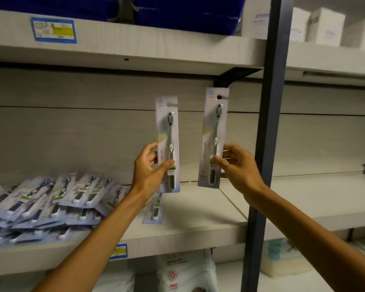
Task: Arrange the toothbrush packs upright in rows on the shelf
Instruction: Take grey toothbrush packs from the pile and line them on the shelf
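Note:
I hold two toothbrush packs upright in the air above the shelf [198,224]. My left hand [149,169] grips the lower part of the left toothbrush pack [168,131], a pale card with a dark green brush. My right hand [238,165] pinches the right toothbrush pack [214,127] near its lower half. Both packs stand about a hand's width apart, in front of the grey back panel. A loose heap of several toothbrush packs [44,203] lies flat on the shelf's left side. One single pack [154,209] lies flat below my left wrist.
A dark metal upright post [268,123] stands right of my right hand. The shelf above [135,45] carries blue bags and a price label [53,30]. White boxes [325,26] sit at the upper right. White sacks [185,272] fill the shelf below.

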